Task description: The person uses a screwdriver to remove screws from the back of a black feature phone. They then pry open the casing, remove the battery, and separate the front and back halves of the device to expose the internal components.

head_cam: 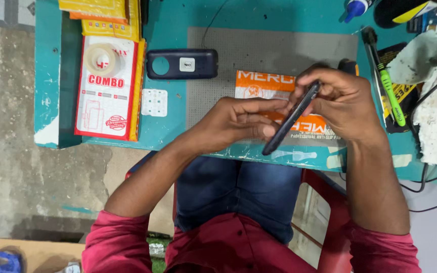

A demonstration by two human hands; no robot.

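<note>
Red sleeves (127, 242) and blue jeans (238, 192) sat closest under my view, with a red chair (330, 217) showing beneath the legs. Scanning from the left, I saw a bare concrete floor (21, 151), then the teal surface (168, 126) with a red and white flat packet (106, 96) lying on it and a clear tape roll (102, 58) resting on the packet's upper part. Just right of that lay a small white keypad piece (154, 102), and above it a dark blue phone back shell (182, 63) with a round hole at its left end. A grey mat (259, 50) covered the middle of the surface, with an orange and white packet (259, 83) on it.

Over that packet, the left hand (238, 121) had its grip pinched on the lower part of a slim dark phone (292, 119), held edge-on and tilted, above the surface's near edge. The right hand (345, 103) had its grip curled around the phone's upper end, fingertips (307, 83) pressing the top edge. Further right, a green-handled tool (391, 93) lay beside crumpled white cloth (433, 121) and black cables (431, 177).
</note>
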